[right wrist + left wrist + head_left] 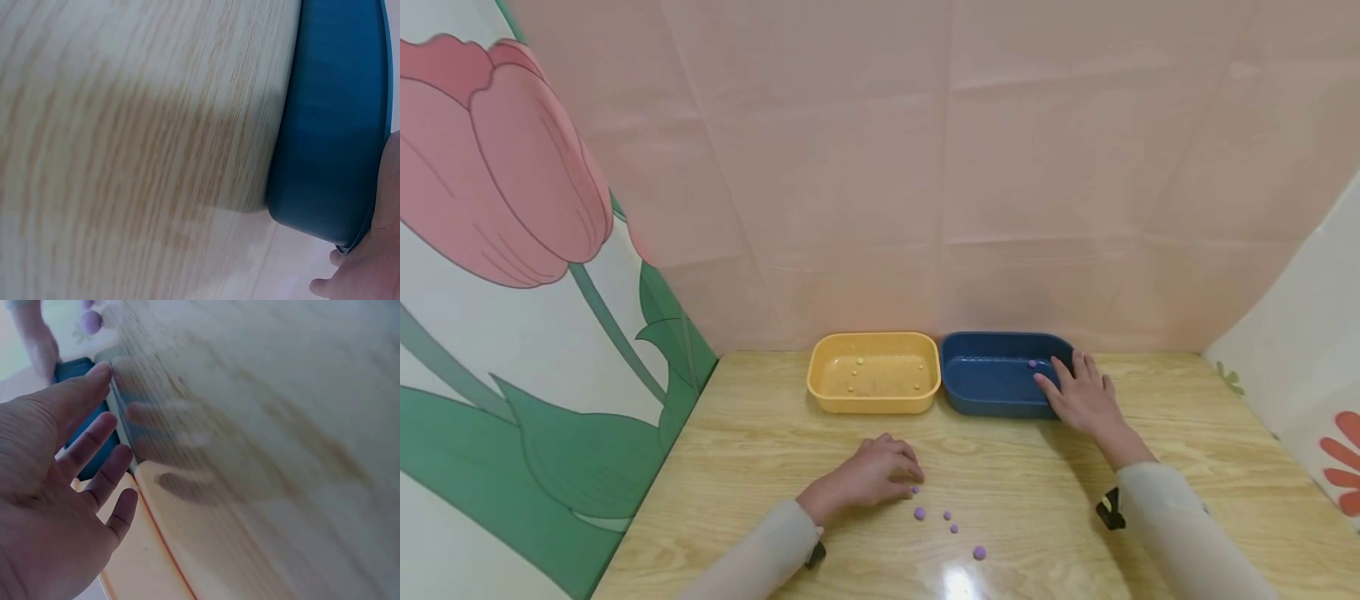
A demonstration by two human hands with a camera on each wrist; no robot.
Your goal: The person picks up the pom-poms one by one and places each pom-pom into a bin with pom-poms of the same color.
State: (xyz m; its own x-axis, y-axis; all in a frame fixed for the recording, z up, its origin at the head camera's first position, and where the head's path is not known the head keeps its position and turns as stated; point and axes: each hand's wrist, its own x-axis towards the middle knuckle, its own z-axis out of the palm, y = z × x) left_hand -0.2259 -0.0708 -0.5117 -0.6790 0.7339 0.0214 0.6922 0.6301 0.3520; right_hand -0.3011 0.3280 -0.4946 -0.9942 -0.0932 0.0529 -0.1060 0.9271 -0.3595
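Observation:
My left hand [874, 473] is low over the table, palm facing inward in the left wrist view, its fingers loosely bent and apart. Beside its thumb tip lies a small purple ball [915, 490]; the two look very close, and I cannot tell whether they touch. Several more purple balls [920, 513] of differing size lie to the right and nearer me. Over the right end of the blue tray [1000, 409] reaches my right hand [1084, 400], thumb and fingers spread. Just past its thumb, a purple ball [1032, 363] shows against the tray's inside.
Left of the blue tray, almost against it, stands a yellow tray [874, 406] with several tiny yellow balls [861, 361] inside. Both trays sit at the back of the wooden table [760, 450], before a pink cloth backdrop [880, 167]. A tulip-patterned panel [535, 183] borders the left side.

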